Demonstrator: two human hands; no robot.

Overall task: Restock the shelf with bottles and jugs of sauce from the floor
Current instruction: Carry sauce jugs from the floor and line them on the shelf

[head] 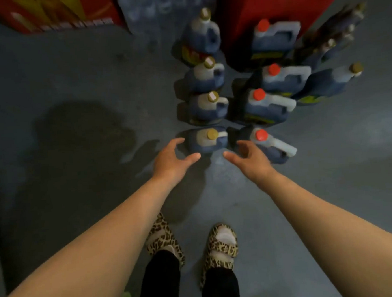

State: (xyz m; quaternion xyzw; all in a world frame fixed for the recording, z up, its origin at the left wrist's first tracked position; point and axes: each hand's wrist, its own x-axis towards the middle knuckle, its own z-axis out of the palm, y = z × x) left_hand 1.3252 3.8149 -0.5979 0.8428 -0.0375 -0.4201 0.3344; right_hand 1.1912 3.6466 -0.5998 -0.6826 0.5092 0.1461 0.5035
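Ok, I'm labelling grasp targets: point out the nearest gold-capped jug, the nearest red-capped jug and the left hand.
nearest gold-capped jug [212, 134], head view, on its cap
nearest red-capped jug [261, 135], head view, on its cap
left hand [168, 160], head view, back of hand

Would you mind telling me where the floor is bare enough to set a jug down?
The grey floor left of the gold-capped jugs is bare up to the red cartons. The strip between the feet and the nearest jug is free too. It is crowded among the red-capped jugs and bottles by the red box.

Grey concrete floor [72, 87], dim light, soft shadows, red cartons [273, 3] stacked along the far edge
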